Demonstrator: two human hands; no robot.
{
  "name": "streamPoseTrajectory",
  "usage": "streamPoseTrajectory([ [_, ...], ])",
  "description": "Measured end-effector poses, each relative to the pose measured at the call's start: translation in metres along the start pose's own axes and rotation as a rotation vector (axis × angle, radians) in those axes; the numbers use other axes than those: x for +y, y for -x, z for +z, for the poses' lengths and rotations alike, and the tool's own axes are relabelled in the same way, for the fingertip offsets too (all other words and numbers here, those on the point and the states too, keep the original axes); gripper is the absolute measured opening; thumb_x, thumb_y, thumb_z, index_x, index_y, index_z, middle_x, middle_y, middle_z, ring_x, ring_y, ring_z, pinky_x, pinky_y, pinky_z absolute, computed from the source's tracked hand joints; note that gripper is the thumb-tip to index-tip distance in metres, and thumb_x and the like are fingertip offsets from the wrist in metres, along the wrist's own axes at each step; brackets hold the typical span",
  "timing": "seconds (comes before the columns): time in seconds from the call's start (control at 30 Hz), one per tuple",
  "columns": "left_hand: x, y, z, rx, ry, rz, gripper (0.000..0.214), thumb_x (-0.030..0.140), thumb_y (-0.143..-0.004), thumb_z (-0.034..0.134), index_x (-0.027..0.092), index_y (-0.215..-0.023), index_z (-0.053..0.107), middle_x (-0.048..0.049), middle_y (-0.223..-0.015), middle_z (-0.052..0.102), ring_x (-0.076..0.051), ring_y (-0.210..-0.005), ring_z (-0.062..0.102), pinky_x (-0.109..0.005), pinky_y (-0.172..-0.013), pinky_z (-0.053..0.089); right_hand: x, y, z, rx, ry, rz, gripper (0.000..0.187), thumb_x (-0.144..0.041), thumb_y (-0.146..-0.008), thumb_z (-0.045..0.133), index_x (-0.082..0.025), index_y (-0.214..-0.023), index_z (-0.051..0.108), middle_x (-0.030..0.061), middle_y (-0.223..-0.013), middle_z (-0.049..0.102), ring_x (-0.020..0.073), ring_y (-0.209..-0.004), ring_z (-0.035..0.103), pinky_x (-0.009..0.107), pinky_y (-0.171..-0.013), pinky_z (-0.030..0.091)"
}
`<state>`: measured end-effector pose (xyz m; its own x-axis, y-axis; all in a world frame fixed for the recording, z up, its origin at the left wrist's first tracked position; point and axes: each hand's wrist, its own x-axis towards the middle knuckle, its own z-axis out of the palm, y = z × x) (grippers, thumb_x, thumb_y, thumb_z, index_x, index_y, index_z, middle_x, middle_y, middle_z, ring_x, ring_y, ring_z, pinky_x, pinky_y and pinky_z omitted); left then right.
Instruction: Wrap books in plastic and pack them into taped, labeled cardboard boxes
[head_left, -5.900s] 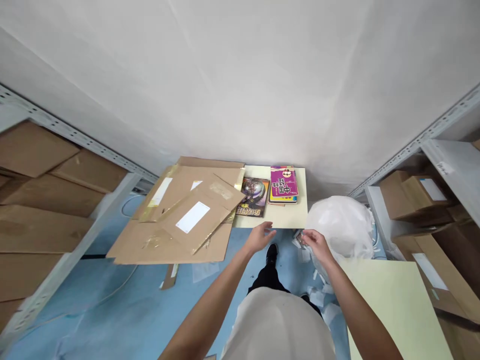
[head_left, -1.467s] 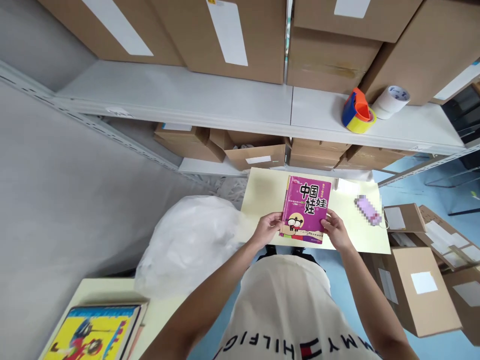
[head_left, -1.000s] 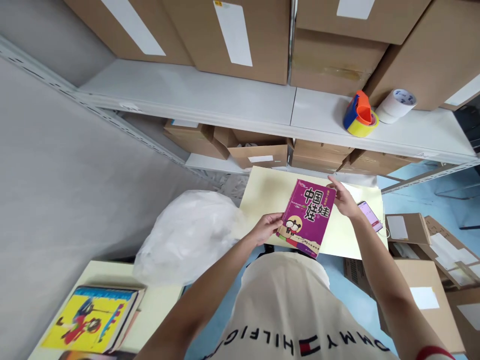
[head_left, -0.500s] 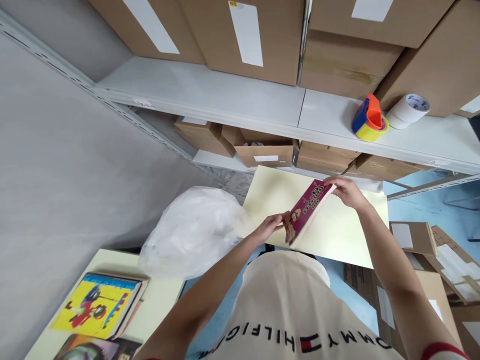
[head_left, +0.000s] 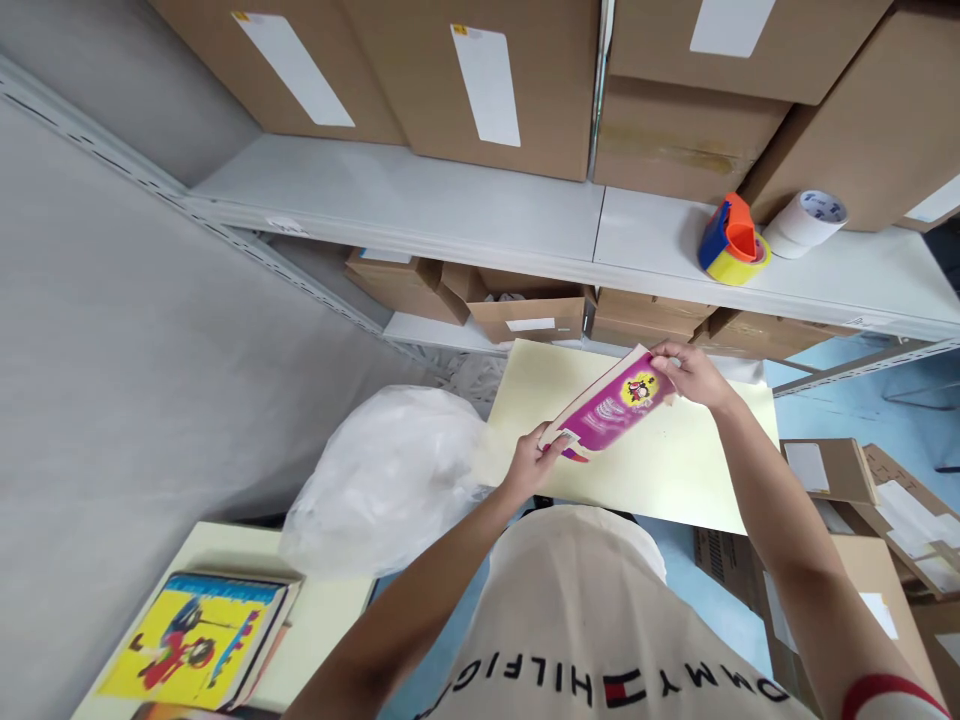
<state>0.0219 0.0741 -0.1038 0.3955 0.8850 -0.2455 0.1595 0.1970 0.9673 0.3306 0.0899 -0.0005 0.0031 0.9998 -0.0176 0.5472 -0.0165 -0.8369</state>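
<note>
I hold a purple book (head_left: 611,410) tilted above a pale yellow table (head_left: 675,470), its back cover turned up toward me. My left hand (head_left: 534,462) pinches the book's near lower corner. My right hand (head_left: 694,372) grips its far upper corner. Both hands are closed on the book, which is clear of the tabletop.
A bulging white plastic bag (head_left: 390,480) sits left of the table. A second table at lower left carries a yellow book (head_left: 191,640). A grey shelf (head_left: 450,200) holds cardboard boxes (head_left: 480,80), a tape dispenser (head_left: 729,240) and a tape roll (head_left: 806,220). More boxes (head_left: 847,560) lie on the floor at right.
Earlier I stood at another table with books. Over the last second, I have flipped the purple book from front cover up, through edge-on, to back cover up.
</note>
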Motion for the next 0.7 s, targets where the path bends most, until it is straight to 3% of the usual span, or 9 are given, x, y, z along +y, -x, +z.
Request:
streamPoseTrajectory([
  [0.13,0.0,-0.001,0.001,-0.058,0.329,-0.157,0.066,0.066,-0.067,0.077,0.018,-0.11,0.064,-0.0096,-0.104,0.075,-0.027,-0.094,0.074,-0.039,-0.08,0.062,0.002,0.015,-0.01,-0.202,-0.288,0.188,0.051,-0.066,-0.071,0.074,-0.018,-0.087,0.07,0.0047,-0.075,0.071,0.0176,-0.064,0.065,0.029,-0.056,0.051],
  [0.2,0.002,-0.001,0.004,-0.069,0.437,-0.206,0.07,0.066,-0.063,0.08,0.019,-0.112,0.062,-0.0088,-0.103,0.076,-0.025,-0.091,0.074,-0.041,-0.082,0.062,0.008,0.022,-0.007,-0.121,-0.41,0.217,0.05,-0.06,-0.063,0.083,-0.02,-0.089,0.068,0.0024,-0.074,0.071,0.0156,-0.063,0.064,0.028,-0.058,0.053],
  [0.3,0.007,-0.001,0.007,-0.093,0.499,-0.219,0.068,0.062,-0.06,0.084,0.019,-0.109,0.062,-0.0073,-0.101,0.076,-0.023,-0.09,0.074,-0.041,-0.086,0.06,0.014,0.027,0.002,0.103,-0.532,0.212,0.049,-0.057,-0.062,0.085,-0.022,-0.092,0.065,-0.0014,-0.072,0.068,0.0125,-0.059,0.06,0.029,-0.059,0.055],
  [0.43,0.011,-0.004,0.002,-0.101,0.407,-0.195,0.071,0.063,-0.059,0.084,0.019,-0.11,0.062,-0.0073,-0.098,0.076,-0.024,-0.091,0.074,-0.041,-0.084,0.06,0.016,0.028,0.008,0.167,-0.535,0.197,0.05,-0.056,-0.064,0.084,-0.023,-0.094,0.064,-0.0033,-0.07,0.064,0.0108,-0.055,0.057,0.029,-0.056,0.055],
  [0.6,0.004,-0.003,-0.001,-0.224,0.125,-0.234,0.071,0.072,-0.057,0.078,0.016,-0.1,0.068,-0.0093,-0.089,0.077,-0.026,-0.086,0.074,-0.04,-0.08,0.06,0.021,0.03,0.011,0.187,-0.452,0.248,0.061,-0.06,-0.063,0.082,-0.023,-0.108,0.064,0.002,-0.084,0.068,0.0169,-0.071,0.067,0.031,-0.059,0.06],
  [0.7,-0.001,0.0,0.001,-0.265,0.11,-0.234,0.077,0.074,-0.059,0.076,0.015,-0.108,0.068,-0.01,-0.093,0.077,-0.027,-0.091,0.073,-0.04,-0.083,0.059,0.03,0.03,0.016,0.234,-0.425,0.297,0.068,-0.063,-0.061,0.082,-0.022,-0.112,0.065,0.0033,-0.087,0.069,0.0167,-0.073,0.066,0.031,-0.059,0.06],
])
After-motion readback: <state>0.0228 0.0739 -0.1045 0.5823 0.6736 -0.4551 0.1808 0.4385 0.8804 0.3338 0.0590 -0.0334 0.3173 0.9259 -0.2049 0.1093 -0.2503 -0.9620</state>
